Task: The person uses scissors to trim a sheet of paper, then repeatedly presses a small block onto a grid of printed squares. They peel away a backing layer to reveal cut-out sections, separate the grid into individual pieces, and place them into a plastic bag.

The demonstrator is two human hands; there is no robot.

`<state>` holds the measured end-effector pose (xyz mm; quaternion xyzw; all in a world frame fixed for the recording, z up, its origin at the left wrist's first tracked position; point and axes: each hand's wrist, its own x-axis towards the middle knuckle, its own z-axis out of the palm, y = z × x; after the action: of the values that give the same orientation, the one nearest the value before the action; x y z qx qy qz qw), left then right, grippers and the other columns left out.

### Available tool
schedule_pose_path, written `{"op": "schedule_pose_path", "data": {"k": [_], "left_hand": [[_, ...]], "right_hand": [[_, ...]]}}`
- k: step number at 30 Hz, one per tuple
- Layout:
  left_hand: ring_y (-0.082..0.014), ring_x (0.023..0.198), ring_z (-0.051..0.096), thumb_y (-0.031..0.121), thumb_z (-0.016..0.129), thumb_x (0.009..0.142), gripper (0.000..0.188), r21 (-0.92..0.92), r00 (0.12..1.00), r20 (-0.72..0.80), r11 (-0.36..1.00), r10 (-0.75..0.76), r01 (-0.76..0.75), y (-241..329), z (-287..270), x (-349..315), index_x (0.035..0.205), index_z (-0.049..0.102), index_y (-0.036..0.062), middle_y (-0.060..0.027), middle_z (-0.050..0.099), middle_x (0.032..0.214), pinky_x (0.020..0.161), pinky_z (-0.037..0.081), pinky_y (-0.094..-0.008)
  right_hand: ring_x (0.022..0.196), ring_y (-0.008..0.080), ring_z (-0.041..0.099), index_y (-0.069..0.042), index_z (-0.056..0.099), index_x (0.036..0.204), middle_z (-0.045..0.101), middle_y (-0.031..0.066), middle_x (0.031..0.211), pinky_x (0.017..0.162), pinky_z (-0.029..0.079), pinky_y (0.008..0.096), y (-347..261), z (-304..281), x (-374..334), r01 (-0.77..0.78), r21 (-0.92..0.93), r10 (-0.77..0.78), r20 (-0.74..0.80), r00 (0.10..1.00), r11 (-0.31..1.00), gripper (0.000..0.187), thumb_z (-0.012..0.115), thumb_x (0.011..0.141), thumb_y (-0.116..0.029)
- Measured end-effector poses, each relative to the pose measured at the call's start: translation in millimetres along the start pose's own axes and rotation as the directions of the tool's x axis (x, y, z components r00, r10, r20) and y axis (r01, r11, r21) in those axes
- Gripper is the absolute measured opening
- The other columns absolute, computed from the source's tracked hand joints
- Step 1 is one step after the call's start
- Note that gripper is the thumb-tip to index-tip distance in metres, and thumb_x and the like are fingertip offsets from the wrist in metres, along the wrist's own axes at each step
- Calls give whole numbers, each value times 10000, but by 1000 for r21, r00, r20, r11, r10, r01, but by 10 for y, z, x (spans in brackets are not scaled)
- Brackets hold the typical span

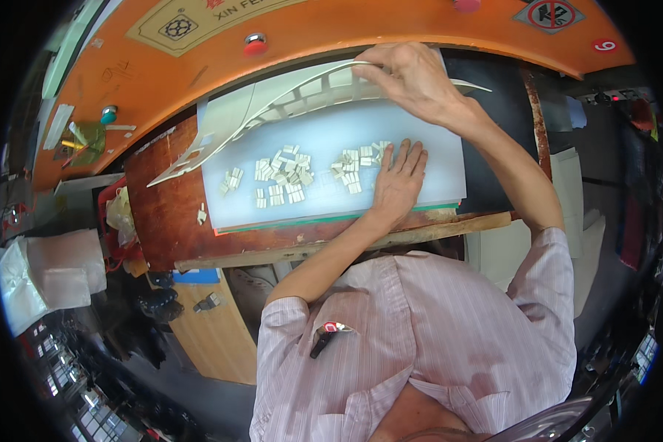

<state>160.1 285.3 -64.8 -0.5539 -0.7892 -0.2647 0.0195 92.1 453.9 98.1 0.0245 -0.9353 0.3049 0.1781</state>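
With its fingers stretched out, my left hand (400, 180) lies flat on a translucent white board (331, 206), its fingertips beside a pile of small pale pieces (351, 163). A second pile of the same pieces (287, 169) lies farther left, with a few stray ones (231, 180) past it. My right hand (412, 77) pinches the far edge of a thin pale sheet with rectangular cut-outs (302, 99). That sheet bows up off the board, and its left end (177, 169) reaches over the wooden table.
An orange machine front (199, 74) with a red button (255, 46) and a green button (109, 113) runs along the far side. Loose bits (202, 214) lie on the worn wooden table (158, 199). A black surface (497, 140) is right of the board; plastic bags (55, 272) are at left.
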Motion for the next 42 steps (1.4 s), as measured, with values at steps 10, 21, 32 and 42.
{"op": "schedule_pose_path", "data": {"k": [10,21,32,42], "left_hand": [[-356,1408,510,142,687,941,359,52,989,0,987,-150,150,-622,-600,-519,1288,701,51,-141,639,1396,1205,329,-585],[-336,1408,534,96,676,905,304,2,998,-50,999,-42,42,-352,-289,-457,1198,755,78,-129,657,1391,1213,333,-582],[-337,1362,563,87,706,896,274,78,987,-134,993,-83,94,-920,-594,-534,1163,768,77,-109,674,1354,1170,403,-534],[-325,1293,613,78,753,871,256,118,967,-191,974,-167,191,-1430,-1014,-862,1126,764,67,-99,701,1292,1120,458,-509]], "right_hand": [[680,235,658,-2,780,1108,765,152,907,677,531,369,30,21,-72,-149,33,149,6,989,988,323,695,1006,-297],[699,199,645,13,768,1123,763,152,906,668,521,349,-40,-10,-66,-206,-2,206,10,978,978,336,701,1007,-295],[714,239,658,7,775,1089,746,142,873,704,521,358,-22,61,-72,-146,75,151,-62,987,986,298,695,987,-261],[780,186,644,53,759,1120,762,157,933,744,511,319,-98,-6,-64,-304,104,307,-9,952,947,315,723,989,-232]]}}
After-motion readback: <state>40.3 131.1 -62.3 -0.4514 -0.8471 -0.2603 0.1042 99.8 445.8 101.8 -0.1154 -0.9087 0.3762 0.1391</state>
